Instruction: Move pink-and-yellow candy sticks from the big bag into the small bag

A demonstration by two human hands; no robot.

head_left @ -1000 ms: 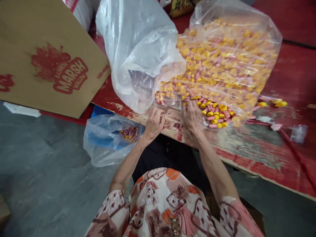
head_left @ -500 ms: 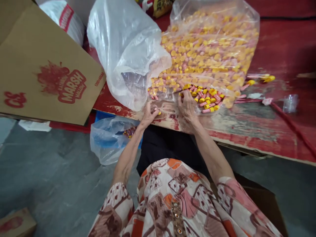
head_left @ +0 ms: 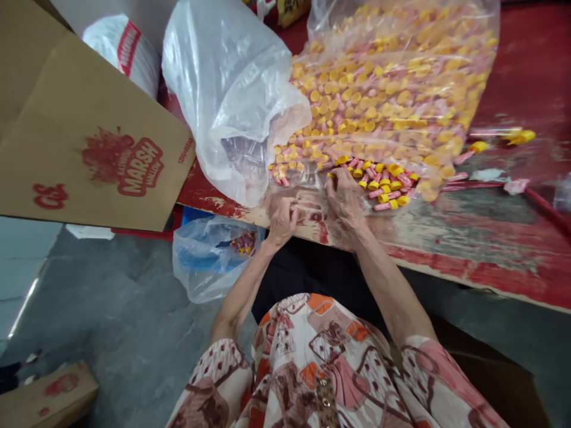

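Yellow-capped pink pieces point(head_left: 385, 186) lie heaped beside the right hand's fingers point(head_left: 342, 176)

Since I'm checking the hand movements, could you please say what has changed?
The left hand has edged slightly toward the person, its fingers curled; the yellow piece earlier seen there no longer shows, so whether it was released is unclear. The right hand stays at the mouth of the clear bag; the large carton stays put.
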